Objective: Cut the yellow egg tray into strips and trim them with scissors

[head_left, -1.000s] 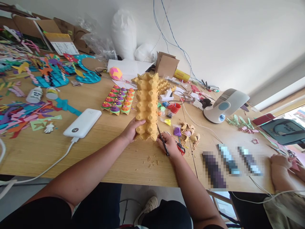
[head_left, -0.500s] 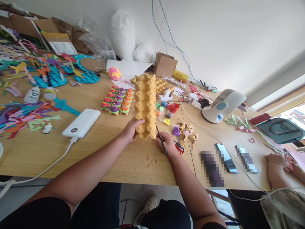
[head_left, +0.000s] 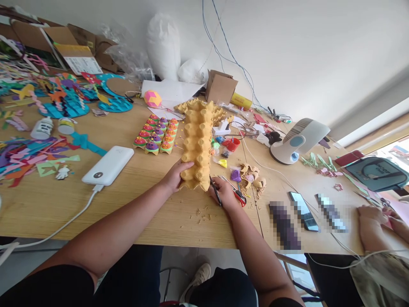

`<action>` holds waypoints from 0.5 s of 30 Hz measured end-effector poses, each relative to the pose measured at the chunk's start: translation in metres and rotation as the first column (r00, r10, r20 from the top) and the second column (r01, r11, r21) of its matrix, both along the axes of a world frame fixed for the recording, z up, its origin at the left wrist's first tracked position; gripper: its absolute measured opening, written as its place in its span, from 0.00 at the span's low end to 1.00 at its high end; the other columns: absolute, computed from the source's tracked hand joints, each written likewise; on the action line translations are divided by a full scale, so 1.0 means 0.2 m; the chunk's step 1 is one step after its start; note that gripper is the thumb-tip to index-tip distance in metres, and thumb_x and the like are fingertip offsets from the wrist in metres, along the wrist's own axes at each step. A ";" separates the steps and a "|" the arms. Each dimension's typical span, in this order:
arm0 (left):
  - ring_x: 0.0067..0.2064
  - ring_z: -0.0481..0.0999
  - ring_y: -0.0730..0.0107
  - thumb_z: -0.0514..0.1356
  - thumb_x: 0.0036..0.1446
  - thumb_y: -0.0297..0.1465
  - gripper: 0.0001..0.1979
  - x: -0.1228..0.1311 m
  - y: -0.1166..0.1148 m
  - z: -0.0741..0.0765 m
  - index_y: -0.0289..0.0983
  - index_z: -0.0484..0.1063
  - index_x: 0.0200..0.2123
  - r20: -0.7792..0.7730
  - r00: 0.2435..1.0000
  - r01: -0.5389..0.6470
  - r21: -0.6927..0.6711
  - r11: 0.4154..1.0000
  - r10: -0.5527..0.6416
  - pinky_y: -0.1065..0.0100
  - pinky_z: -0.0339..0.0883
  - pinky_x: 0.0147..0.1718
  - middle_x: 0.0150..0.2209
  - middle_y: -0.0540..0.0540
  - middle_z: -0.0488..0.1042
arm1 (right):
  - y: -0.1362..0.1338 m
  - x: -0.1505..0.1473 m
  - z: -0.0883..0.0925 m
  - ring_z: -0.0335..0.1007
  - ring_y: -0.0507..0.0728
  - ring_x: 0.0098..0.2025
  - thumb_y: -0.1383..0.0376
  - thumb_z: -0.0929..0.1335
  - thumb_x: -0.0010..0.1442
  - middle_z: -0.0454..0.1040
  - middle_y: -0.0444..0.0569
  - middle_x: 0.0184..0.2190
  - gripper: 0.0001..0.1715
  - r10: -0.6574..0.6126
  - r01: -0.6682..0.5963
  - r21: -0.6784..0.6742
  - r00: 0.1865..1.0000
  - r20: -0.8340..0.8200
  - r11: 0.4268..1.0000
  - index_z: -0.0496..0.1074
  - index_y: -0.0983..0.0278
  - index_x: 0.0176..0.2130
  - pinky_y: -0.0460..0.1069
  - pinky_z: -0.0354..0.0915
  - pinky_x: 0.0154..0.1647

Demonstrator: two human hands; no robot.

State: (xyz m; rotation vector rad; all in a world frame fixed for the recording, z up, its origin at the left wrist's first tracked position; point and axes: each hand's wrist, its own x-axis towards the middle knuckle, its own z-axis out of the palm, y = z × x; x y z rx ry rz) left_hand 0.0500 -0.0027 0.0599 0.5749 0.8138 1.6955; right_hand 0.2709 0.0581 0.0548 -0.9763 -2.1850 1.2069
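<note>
My left hand (head_left: 175, 175) is closed on the lower left edge of a yellow egg carton (head_left: 197, 143), its cups facing me. At the carton's lower right corner, my right hand (head_left: 223, 192) is closed around slim black scissors (head_left: 216, 194), seen edge-on with the tip against the carton's edge. The fingers partly hide them. A red and black utility knife (head_left: 239, 198) lies just right of that hand. Behind the carton is more yellow egg carton (head_left: 219, 114). Left of it sits a tray of painted egg-carton cups (head_left: 156, 134). Carton crumbs (head_left: 201, 213) lie below.
A white power bank (head_left: 108, 165) with a cable lies to the left. Cut carton pieces (head_left: 252, 177), a red cup (head_left: 232, 144) and a white fan (head_left: 295, 140) stand right. Phones (head_left: 303, 211) lie near another person's hands (head_left: 377, 215). Paper strips (head_left: 32, 157) cover the far left.
The carton's far end has tipped down and slightly right, so more of the carton behind shows. The scissors' tip sits slightly lower. Both hands have barely moved.
</note>
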 end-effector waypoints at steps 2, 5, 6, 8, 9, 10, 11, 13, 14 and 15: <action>0.52 0.93 0.46 0.81 0.48 0.40 0.33 -0.02 0.01 -0.01 0.41 0.81 0.57 0.030 0.999 -0.029 -0.003 1.000 0.029 0.60 0.89 0.43 0.44 0.43 0.91 | 0.00 0.01 0.01 0.60 0.55 0.28 0.42 0.78 0.63 0.67 0.40 0.25 0.24 -0.002 0.002 -0.004 1.000 0.011 1.000 0.76 0.57 0.35 0.49 0.55 0.31; 0.52 0.93 0.46 0.80 0.49 0.41 0.30 -0.03 0.01 -0.01 0.41 0.80 0.55 0.045 0.998 -0.046 -0.013 0.999 0.046 0.60 0.88 0.42 0.44 0.43 0.91 | -0.02 0.02 0.02 0.60 0.55 0.27 0.38 0.77 0.65 0.66 0.39 0.24 0.27 0.007 -0.006 -0.061 1.000 0.007 0.998 0.74 0.56 0.35 0.49 0.54 0.28; 0.52 0.93 0.46 0.79 0.50 0.41 0.30 -0.04 0.01 -0.01 0.41 0.80 0.56 0.046 0.998 -0.042 -0.016 0.999 0.043 0.59 0.88 0.42 0.44 0.43 0.91 | -0.02 0.03 0.02 0.61 0.55 0.26 0.37 0.77 0.66 0.67 0.40 0.24 0.28 0.012 -0.012 -0.081 1.000 0.002 0.997 0.73 0.56 0.36 0.49 0.54 0.27; 0.52 0.93 0.47 0.78 0.51 0.40 0.31 -0.03 0.01 -0.02 0.41 0.80 0.57 0.047 0.998 -0.035 -0.019 0.999 0.035 0.59 0.88 0.42 0.44 0.43 0.90 | -0.03 0.03 0.01 0.61 0.55 0.26 0.35 0.76 0.66 0.68 0.40 0.23 0.30 0.027 -0.029 -0.105 1.000 -0.015 0.994 0.73 0.56 0.37 0.49 0.54 0.26; 0.51 0.93 0.48 0.78 0.51 0.40 0.30 -0.03 0.01 -0.02 0.41 0.80 0.57 0.048 0.998 -0.034 -0.022 0.999 0.035 0.59 0.88 0.42 0.45 0.43 0.90 | -0.03 0.03 0.01 0.61 0.55 0.25 0.35 0.76 0.66 0.68 0.40 0.24 0.30 0.037 -0.040 -0.112 0.999 -0.028 0.993 0.72 0.56 0.37 0.49 0.55 0.26; 0.51 0.93 0.49 0.78 0.52 0.40 0.29 -0.03 0.01 -0.02 0.41 0.80 0.56 0.052 0.998 -0.034 -0.027 0.999 0.035 0.59 0.88 0.42 0.45 0.43 0.90 | -0.03 0.03 0.01 0.61 0.55 0.26 0.34 0.76 0.65 0.68 0.40 0.24 0.31 0.048 -0.052 -0.117 0.998 -0.043 0.992 0.72 0.56 0.38 0.49 0.55 0.27; 0.51 0.93 0.49 0.77 0.52 0.40 0.27 -0.03 0.00 -0.02 0.41 0.80 0.54 0.057 0.998 -0.033 -0.032 0.999 0.034 0.59 0.89 0.42 0.45 0.43 0.90 | -0.03 0.03 0.02 0.62 0.54 0.26 0.33 0.76 0.65 0.68 0.40 0.24 0.31 0.056 -0.062 -0.120 0.997 -0.057 0.991 0.72 0.56 0.38 0.49 0.55 0.28; 0.52 0.93 0.47 0.77 0.52 0.40 0.24 -0.03 0.00 -0.02 0.41 0.81 0.51 0.074 0.997 -0.016 -0.044 0.999 0.019 0.58 0.89 0.43 0.45 0.42 0.90 | -0.04 0.03 0.02 0.62 0.54 0.27 0.33 0.76 0.65 0.69 0.40 0.25 0.32 0.065 -0.073 -0.117 0.995 -0.072 0.990 0.72 0.56 0.39 0.49 0.56 0.29; 0.53 0.93 0.45 0.77 0.53 0.41 0.23 -0.04 0.00 -0.02 0.40 0.81 0.50 0.084 0.996 0.001 -0.050 0.999 0.003 0.56 0.90 0.44 0.46 0.41 0.90 | -0.04 0.03 0.03 0.62 0.54 0.28 0.33 0.75 0.65 0.68 0.40 0.26 0.32 0.066 -0.073 -0.106 0.995 -0.070 0.992 0.73 0.57 0.39 0.49 0.56 0.30; 0.54 0.92 0.44 0.77 0.53 0.41 0.23 -0.04 0.00 -0.02 0.40 0.81 0.49 0.094 0.995 0.023 -0.055 0.998 -0.018 0.55 0.90 0.45 0.46 0.40 0.90 | -0.04 0.03 0.04 0.61 0.54 0.28 0.34 0.76 0.65 0.68 0.40 0.26 0.32 0.065 -0.070 -0.088 0.996 -0.065 0.994 0.73 0.57 0.39 0.50 0.56 0.30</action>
